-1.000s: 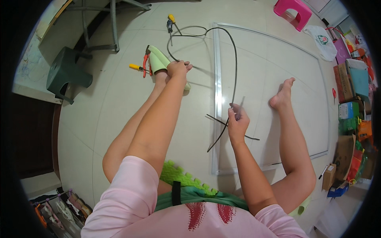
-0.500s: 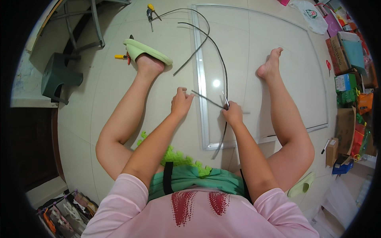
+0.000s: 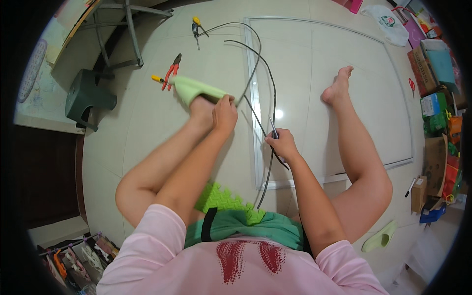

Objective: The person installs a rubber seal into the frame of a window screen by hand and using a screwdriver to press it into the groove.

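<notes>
Right hand: here it is, fingers wrapped round a dark-handled tool, metal shaft angled up and away
Left hand: over at the worn pale green slipper, fingers curled, one strip's end just beside them; whether they pinch it, I cannot tell
Dark strips: long, thin, looping over the left rail of the metal frame, crossing near the right hand
Strip work: looks like sorting and positioning, tool at the ready
Next move: calls for a sure hold on one strip, I'd judge, and its neighbours teased clear
Red-handled pliers: lying beyond the slipper, touched by neither hand
Print: lettering on a brown carton, an emblem on a white bag; none readable on strips or tool
</notes>
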A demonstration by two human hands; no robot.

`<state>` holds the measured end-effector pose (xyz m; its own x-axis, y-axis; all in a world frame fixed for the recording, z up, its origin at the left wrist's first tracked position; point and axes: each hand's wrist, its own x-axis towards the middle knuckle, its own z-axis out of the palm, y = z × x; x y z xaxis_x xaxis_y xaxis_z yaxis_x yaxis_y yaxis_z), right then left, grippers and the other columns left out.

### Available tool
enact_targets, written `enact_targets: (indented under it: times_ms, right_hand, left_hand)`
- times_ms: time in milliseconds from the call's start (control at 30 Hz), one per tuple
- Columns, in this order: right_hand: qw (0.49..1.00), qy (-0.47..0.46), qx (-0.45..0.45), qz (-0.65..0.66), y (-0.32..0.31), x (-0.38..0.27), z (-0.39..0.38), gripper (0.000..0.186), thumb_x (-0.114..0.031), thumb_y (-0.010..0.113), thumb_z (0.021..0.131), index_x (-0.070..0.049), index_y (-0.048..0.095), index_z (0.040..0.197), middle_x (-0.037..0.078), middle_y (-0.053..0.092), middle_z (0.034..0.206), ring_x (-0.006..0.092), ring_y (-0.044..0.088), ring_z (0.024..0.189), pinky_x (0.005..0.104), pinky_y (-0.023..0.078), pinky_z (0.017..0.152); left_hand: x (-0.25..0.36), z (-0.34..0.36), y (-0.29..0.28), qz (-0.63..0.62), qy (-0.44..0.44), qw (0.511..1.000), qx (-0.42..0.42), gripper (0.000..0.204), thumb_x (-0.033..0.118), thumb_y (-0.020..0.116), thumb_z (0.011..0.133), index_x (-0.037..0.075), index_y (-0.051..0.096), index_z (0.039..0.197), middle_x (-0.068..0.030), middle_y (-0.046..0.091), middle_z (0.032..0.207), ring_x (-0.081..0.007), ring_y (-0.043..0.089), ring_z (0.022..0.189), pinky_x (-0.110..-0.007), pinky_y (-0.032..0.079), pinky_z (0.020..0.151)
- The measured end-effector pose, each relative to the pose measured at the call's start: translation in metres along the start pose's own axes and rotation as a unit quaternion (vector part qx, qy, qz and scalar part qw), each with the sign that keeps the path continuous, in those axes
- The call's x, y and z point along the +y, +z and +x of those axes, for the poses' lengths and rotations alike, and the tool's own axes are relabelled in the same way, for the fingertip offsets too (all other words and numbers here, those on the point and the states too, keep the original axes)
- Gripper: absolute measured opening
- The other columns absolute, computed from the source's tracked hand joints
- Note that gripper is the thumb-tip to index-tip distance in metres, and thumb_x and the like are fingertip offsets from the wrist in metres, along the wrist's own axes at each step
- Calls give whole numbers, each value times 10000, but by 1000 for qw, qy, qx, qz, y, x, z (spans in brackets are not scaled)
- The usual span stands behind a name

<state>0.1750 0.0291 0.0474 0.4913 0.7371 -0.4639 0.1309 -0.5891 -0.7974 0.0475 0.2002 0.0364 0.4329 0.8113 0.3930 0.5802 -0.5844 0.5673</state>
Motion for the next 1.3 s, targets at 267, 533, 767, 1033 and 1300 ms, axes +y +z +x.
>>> enact_targets:
  times_ms: [267,533,767,1033,1300]
  right_hand:
    - [997,-6,64,36,4,-15,38,132,-121,664,774,-20,584,748,17,510,559,105,447,419,287,361,394]
    - [995,5,98,14,30,-37,105,144,-124,613,795,-11,557,865,97,607,640,203,578,550,348,458,536]
    - [927,-332,164,-61,113,-181,139,175,-87,504,855,-4,499,1008,204,641,881,415,603,804,451,482,705]
    - [963,-192,3,-187,186,-185,186,256,-56,499,746,-25,625,967,229,647,890,412,612,863,473,478,809]
    - [993,-84,-27,-82,75,-206,171,288,-84,565,817,45,602,1072,95,611,654,126,492,446,276,382,389]
  left_hand:
    - [24,75,50,61,-137,976,-160,347,212,643,806,10,518,1059,-221,648,866,-392,621,887,-458,487,822]
    - [-45,99,91,-209,-320,893,-237,247,186,607,849,-36,559,947,-123,620,684,-203,598,482,-327,497,473]
    - [-162,149,-34,-358,-409,826,152,181,120,525,892,-25,609,960,-101,625,763,-147,562,495,-265,470,427]
    - [-235,96,-72,-335,-517,783,-87,173,105,595,870,-54,565,932,-105,632,721,-154,601,534,-269,481,444]
    - [-131,77,-99,-174,-274,945,36,212,212,593,856,28,627,956,-110,673,875,-240,646,774,-339,492,707]
